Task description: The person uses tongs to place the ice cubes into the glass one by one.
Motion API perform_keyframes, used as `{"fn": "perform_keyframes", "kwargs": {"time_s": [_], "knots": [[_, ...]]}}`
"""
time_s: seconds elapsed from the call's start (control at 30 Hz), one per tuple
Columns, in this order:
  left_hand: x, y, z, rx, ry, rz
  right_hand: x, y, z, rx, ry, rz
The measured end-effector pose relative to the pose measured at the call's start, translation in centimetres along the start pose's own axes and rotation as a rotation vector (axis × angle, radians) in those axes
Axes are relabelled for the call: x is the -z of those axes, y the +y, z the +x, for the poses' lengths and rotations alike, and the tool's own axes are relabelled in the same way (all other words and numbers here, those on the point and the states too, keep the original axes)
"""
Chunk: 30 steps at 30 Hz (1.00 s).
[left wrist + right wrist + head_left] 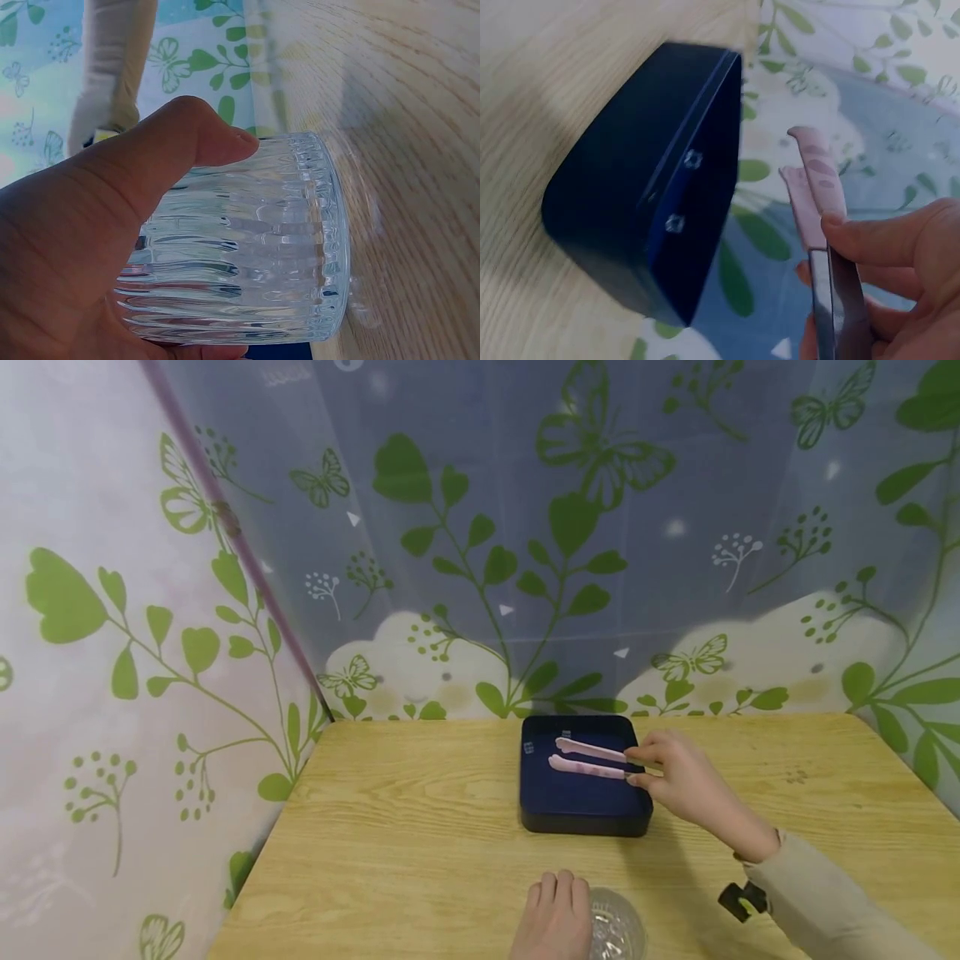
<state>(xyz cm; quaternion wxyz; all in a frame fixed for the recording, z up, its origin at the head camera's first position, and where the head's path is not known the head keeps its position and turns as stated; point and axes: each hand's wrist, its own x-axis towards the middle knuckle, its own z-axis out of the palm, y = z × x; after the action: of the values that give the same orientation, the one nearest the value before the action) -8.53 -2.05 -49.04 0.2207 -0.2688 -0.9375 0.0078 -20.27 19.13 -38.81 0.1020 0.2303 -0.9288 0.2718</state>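
My right hand (686,781) pinches a pair of tongs (592,768) with pink, paw-shaped tips and metal arms. The tips stand apart above a dark blue square box (585,822), with nothing between them. Inside the box, near its far left corner, are two small pale pieces (694,159); their kind is too small to tell. My left hand (555,918) grips a clear ribbed glass (255,240) at the table's near side, its thumb along one side. Part of the glass is hidden behind that hand in the head view.
The light wooden table (390,827) meets a blue curtain (465,543) with green leaves and butterflies just behind the box. A pale printed curtain (135,693) hangs along the left edge. A black wrist mount (742,902) sits at the right sleeve.
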Motion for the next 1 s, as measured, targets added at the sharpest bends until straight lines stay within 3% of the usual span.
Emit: {"fn": "perform_keyframes", "kwargs": {"time_s": [0.17,0.47,0.67,1.0], "knots": [[0.2,0.0,0.0,-0.004,-0.017,-0.008,-1.6,2.1,2.0,-0.002,-0.018,-0.067],[-0.8,0.0,-0.1,-0.018,0.138,0.056,-5.4,5.1,4.2,-0.001,-0.051,-0.076],[-1.2,0.1,0.0,-0.006,0.220,0.088,-7.2,5.4,5.7,-0.012,-0.059,-0.085],[-1.1,0.0,0.1,0.005,0.213,0.085,-8.9,5.3,7.7,-0.024,-0.095,-0.101]]}}
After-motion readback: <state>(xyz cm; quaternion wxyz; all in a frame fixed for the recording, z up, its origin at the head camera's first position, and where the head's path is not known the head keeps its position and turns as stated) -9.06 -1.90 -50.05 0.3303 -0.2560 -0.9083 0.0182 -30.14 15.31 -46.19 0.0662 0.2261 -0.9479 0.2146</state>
